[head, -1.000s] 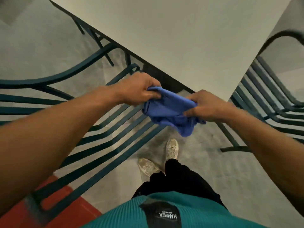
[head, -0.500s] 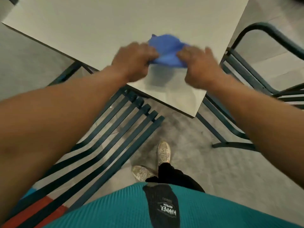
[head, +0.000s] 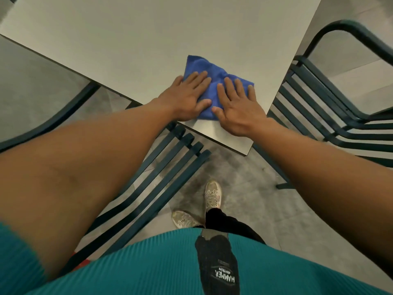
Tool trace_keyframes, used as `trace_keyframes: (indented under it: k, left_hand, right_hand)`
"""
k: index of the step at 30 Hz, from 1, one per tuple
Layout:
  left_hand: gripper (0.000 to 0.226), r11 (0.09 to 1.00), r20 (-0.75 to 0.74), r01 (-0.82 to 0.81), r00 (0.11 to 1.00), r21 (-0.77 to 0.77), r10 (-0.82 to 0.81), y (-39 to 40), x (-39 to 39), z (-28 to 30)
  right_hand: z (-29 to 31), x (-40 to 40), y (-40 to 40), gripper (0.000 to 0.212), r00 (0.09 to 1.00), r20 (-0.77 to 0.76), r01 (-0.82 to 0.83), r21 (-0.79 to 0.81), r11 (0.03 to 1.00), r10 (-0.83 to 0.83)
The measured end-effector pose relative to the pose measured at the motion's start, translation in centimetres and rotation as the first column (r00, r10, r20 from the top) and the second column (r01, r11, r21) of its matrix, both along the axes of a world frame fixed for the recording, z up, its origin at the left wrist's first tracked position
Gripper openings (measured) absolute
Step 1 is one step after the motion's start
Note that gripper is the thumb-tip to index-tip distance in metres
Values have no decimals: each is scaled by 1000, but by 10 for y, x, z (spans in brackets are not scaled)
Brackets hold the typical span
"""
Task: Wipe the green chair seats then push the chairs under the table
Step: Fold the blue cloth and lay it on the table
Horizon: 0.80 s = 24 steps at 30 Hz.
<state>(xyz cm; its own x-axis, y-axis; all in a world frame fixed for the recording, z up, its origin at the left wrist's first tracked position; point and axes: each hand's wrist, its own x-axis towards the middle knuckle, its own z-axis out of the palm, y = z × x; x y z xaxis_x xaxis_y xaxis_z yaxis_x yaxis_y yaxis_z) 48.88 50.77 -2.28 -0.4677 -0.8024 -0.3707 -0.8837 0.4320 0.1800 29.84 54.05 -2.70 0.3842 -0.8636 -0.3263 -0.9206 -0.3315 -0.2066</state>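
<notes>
Now both hands lie flat on the cloth (head: 214, 77) near the table (head: 148, 39) corner: left hand (head: 187, 96) and right hand (head: 238, 103), fingers extended and slightly spread, gripping nothing. Green chairs flank it, one left (head: 170, 167), one right (head: 331, 116).

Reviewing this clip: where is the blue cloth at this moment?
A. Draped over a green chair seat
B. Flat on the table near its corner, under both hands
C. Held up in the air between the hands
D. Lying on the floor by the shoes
B: the blue cloth lies on the table near its corner, with the left hand and right hand pressed flat on it.
</notes>
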Motion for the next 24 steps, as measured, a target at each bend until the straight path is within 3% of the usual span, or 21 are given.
trace_keyframes:
  k: [6, 11, 14, 16, 18, 20, 22, 24]
  left_hand:
    - [70, 999, -21, 32, 999, -25, -32, 0, 8, -8]
    - [66, 997, 20, 33, 999, -66, -32, -1, 23, 6]
    - [53, 988, -31, 14, 999, -152, -19, 11, 39, 19]
    - [41, 979, -81, -19, 997, -203, 2, 25, 56, 28]
    - [37, 984, -76, -41, 997, -174, 28, 45, 80, 35]
    - [32, 995, -14, -2, 1000, -95, 1, 73, 108, 38]
    - [28, 998, 93, 58, 994, -4, -57, 106, 139, 38]
    - [32, 995, 176, 72, 981, 64, -83, 142, 174, 37]
  right_hand:
    - [-15, -4, 4, 70, 999, -32, -26, -65, 998, 24]
    - [-11, -3, 4, 69, 998, -60, 0, -30, 1000, -2]
    - [-2, 1, 3, 68, 990, -139, 35, -10, 999, -36]
    - [10, 11, 6, 66, 978, -190, 70, -82, 994, -84]
    - [23, 29, 17, 56, 980, -135, 114, -216, 970, -145]
    - [37, 57, 40, 47, 986, 18, 166, -301, 939, -168]
    - [47, 94, 75, 41, 967, 181, 225, -283, 932, -179]
    - [48, 134, 119, 38, 951, 239, 235, -150, 960, -196]
